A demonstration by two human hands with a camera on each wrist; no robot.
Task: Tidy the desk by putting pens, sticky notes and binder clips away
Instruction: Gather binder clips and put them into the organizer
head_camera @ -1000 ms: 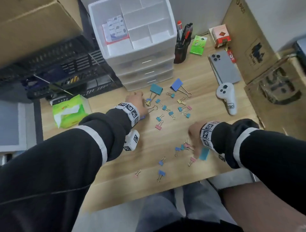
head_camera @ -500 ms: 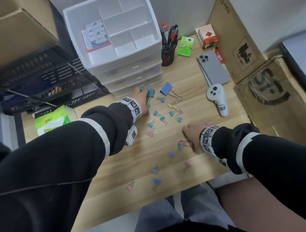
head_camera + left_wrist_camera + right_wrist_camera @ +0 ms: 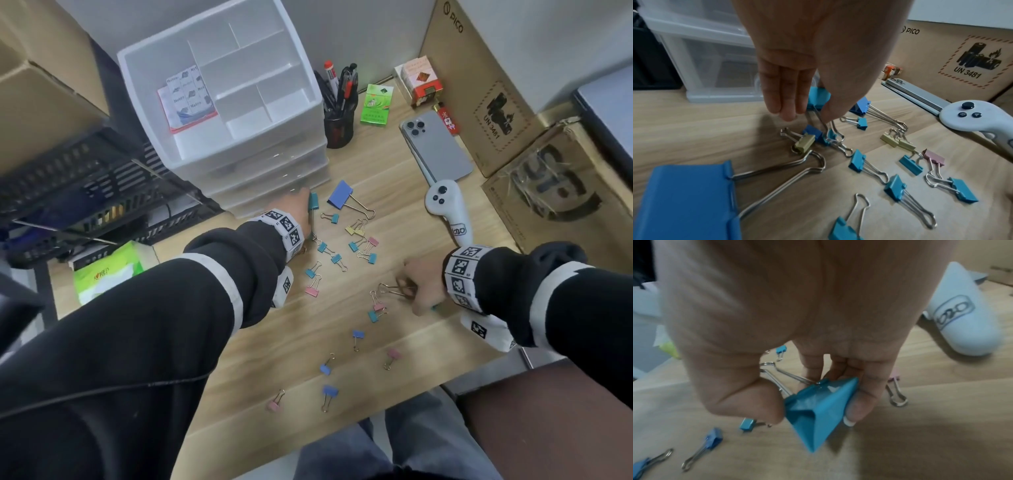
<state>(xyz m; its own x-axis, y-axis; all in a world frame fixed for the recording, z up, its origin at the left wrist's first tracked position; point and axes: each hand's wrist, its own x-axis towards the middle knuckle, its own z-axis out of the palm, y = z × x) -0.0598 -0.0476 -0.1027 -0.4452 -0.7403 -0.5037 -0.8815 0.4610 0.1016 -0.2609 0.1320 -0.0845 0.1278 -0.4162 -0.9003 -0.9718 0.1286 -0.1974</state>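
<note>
Teal clip, right side: the right hand (image 3: 797,353) holds a large teal binder clip (image 3: 818,412) between thumb and curled fingers, its wire handles running up into the palm; in the head view the hand sits low over the tabletop (image 3: 394,171), near the front edge.
Change, right: a second ago this hand lay further toward the front edge with the teal clip showing beside the wrist; now it has slid in among the small clips, the big clip carried in the fist.
Left side: the left hand (image 3: 818,56) has reached forward to the foot of the white drawer unit (image 3: 239,137), thumb and fingers narrowed onto the wire handles of a second teal clip (image 3: 818,99). Whether it has left the wood I cannot tell.
Change, left: this hand was further back among the small clips and has travelled toward the drawers.
Clips on the wood: the scattered binder clips (image 3: 329,257) lie between the two hands and toward the front edge; a large blue clip (image 3: 340,198) rests just beside the left hand.
Pens: already upright in the black pen cup (image 3: 339,126).
Sticky notes: a packet marked "Notes" (image 3: 188,99) lies in the organiser's top tray.
Meaning: only two large clips are in hand, so clip gathering looks barely begun; pens and notes seem done.
</note>
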